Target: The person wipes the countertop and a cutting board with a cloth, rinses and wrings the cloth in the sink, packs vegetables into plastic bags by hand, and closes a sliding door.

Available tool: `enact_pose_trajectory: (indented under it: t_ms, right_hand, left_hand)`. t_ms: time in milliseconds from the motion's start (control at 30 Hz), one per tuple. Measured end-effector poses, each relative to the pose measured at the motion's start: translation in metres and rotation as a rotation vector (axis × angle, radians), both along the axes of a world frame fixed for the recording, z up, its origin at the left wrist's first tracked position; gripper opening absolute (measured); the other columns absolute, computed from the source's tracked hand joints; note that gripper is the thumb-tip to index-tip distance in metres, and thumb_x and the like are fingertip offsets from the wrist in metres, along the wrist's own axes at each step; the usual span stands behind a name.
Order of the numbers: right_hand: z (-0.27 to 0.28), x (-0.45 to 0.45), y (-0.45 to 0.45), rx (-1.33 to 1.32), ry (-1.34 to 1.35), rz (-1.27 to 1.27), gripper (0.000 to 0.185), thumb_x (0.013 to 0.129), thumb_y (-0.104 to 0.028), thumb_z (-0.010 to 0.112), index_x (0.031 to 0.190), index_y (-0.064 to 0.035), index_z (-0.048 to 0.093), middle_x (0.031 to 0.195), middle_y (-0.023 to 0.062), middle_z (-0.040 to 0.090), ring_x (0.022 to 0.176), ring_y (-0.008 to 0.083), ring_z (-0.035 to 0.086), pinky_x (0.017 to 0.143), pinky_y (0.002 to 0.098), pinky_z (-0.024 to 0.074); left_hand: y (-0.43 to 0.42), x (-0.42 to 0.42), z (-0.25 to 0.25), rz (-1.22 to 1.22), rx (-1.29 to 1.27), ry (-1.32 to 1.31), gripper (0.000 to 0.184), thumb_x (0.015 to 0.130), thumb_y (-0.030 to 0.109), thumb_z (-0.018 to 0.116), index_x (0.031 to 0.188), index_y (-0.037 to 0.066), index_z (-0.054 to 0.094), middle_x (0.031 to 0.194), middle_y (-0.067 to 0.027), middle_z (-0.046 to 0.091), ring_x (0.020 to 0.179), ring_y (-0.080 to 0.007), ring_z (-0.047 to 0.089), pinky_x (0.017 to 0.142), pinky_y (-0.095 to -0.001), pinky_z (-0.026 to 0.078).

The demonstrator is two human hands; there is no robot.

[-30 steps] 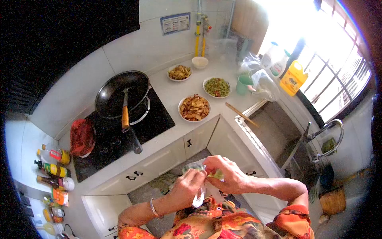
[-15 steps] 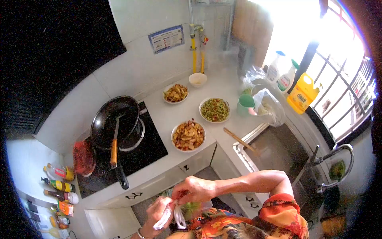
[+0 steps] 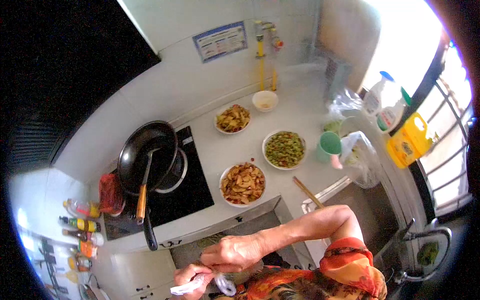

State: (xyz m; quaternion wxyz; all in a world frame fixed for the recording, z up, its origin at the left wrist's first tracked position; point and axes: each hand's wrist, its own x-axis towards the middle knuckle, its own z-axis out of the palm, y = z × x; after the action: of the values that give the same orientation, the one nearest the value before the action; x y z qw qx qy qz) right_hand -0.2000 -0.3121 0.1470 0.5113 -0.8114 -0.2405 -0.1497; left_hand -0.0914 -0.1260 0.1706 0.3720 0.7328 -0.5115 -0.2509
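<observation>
My right hand (image 3: pixel 233 254) is closed, its fingertips pinched on the upper part of a white plastic bag (image 3: pixel 225 285). Close against it, my left hand (image 3: pixel 192 276) grips the same bag, and a twisted white end sticks out past its fingers. The bag's body hangs low before my orange patterned clothing and is mostly hidden by the hands. Both hands are in front of the counter edge, below a plate of browned sliced food (image 3: pixel 243 184).
A black wok (image 3: pixel 145 150) holding a wooden-handled spatula (image 3: pixel 142 195) sits on the stove. On the counter (image 3: pixel 205 145) are a plate of chopped greens (image 3: pixel 284 149), another dish (image 3: pixel 233 119), a small bowl (image 3: pixel 265 101), a green cup (image 3: pixel 329 143) and chopsticks (image 3: pixel 308 192) by the sink.
Both hands have shifted slightly down and left, still on the bag, with the right hand now covering more of it. The camera view has tilted a little; the dishes stay put.
</observation>
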Motion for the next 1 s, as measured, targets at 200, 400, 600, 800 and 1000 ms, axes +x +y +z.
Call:
enact_pose_trajectory:
  t_ms: [200, 400, 600, 800, 1000]
  right_hand:
    - [0.009, 0.025, -0.006, -0.305, -0.288, 0.046, 0.024, 0.069, -0.011, 0.056, 0.086, 0.0008, 0.044, 0.081, 0.017, 0.05, 0.068, 0.0327, 0.055, 0.058, 0.0423, 0.0446]
    - [0.025, 0.058, 0.011, 0.181, -0.281, 0.322, 0.017, 0.073, -0.012, 0.055, 0.083, -0.0008, 0.047, 0.073, 0.0142, 0.049, 0.07, 0.0344, 0.052, 0.061, 0.0432, 0.0404]
    - [0.056, 0.091, 0.031, -0.294, -0.892, 0.188, 0.02, 0.06, -0.018, 0.055, 0.069, -0.0012, 0.05, 0.066, 0.0058, 0.044, 0.062, 0.0211, 0.047, 0.058, 0.0335, 0.0382]
    - [0.07, 0.132, 0.07, -0.341, -0.766, 0.179, 0.022, 0.053, -0.02, 0.056, 0.059, -0.004, 0.043, 0.062, 0.0034, 0.038, 0.058, 0.0198, 0.044, 0.052, 0.0328, 0.0354]
    - [0.087, 0.194, 0.108, -0.544, -0.814, 0.266, 0.018, 0.057, -0.019, 0.055, 0.066, -0.0039, 0.051, 0.065, 0.0034, 0.042, 0.062, 0.0192, 0.048, 0.054, 0.032, 0.0415]
  left_hand:
    - [0.01, -0.001, 0.003, 0.183, -0.199, 0.176, 0.01, 0.07, 0.002, 0.069, 0.075, 0.004, 0.061, 0.075, -0.0046, 0.063, 0.068, -0.0126, 0.059, 0.063, -0.0275, 0.048]
    - [0.017, -0.002, 0.025, 0.197, -0.312, -0.011, 0.013, 0.062, -0.001, 0.073, 0.065, 0.003, 0.061, 0.066, -0.008, 0.061, 0.06, -0.0179, 0.059, 0.055, -0.0263, 0.046]
    - [0.045, 0.011, 0.048, 0.394, -0.403, -0.124, 0.017, 0.056, 0.0, 0.075, 0.063, 0.004, 0.06, 0.069, -0.0103, 0.061, 0.06, -0.0186, 0.058, 0.053, -0.0265, 0.045]
    - [0.096, 0.034, 0.049, 0.409, -0.628, 0.064, 0.013, 0.06, -0.002, 0.074, 0.061, 0.005, 0.063, 0.069, -0.0087, 0.061, 0.058, -0.0166, 0.058, 0.054, -0.0265, 0.048]
    - [0.157, 0.086, 0.015, 0.55, -0.341, 0.118, 0.011, 0.067, 0.006, 0.074, 0.071, 0.004, 0.064, 0.07, -0.0056, 0.06, 0.065, -0.013, 0.058, 0.059, -0.0253, 0.047]
